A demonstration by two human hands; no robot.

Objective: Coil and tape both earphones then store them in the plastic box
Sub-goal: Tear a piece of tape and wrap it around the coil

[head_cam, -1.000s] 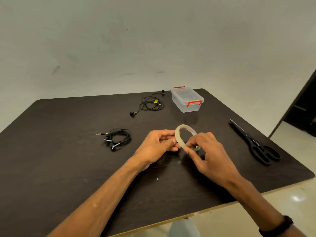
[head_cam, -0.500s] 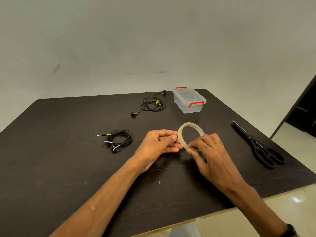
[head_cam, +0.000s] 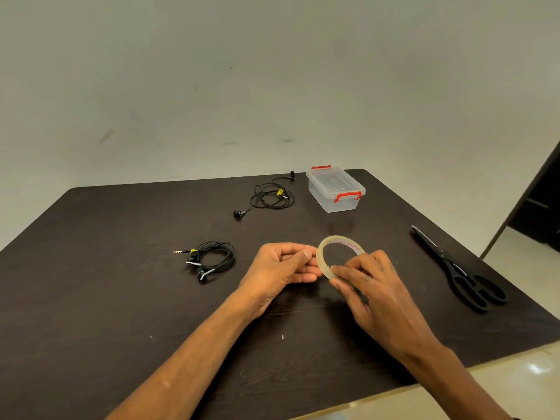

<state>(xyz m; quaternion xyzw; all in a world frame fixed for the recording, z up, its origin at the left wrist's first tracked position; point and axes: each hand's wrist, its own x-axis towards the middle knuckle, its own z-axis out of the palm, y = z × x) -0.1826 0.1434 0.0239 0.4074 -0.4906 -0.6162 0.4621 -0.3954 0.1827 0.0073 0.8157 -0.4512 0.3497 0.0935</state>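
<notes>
Above the middle of the dark wooden counter [head_cam: 91, 268], both my hands hold a thin ring-shaped roll of clear adhesive tape [head_cam: 325, 242], which stands upright between them, clear of the surface. My left hand [head_cam: 281, 268] pinches the roll's left edge between thumb and curled fingers. My right hand [head_cam: 372, 289] grips the lower right part of the ring, its fingers wrapped across the band. Left of my left hand, a coiled black earphone with a gold jack plug [head_cam: 212, 259] lies flat on the counter, its plug pointing left and its earbuds at the near side of the coil. Farther back, a loosely looped black earphone with a yellow tag [head_cam: 269, 197] lies spread out, one earbud trailing toward me on the left and the other near the far edge. Just right of it stands a clear rectangular plastic box with red latches [head_cam: 336, 192], its lid on. Black-handled scissors [head_cam: 460, 271] lie well to the right of my right hand, blades together, tips pointing away from me. Behind the counter rises a plain pale wall [head_cam: 272, 71].
</notes>
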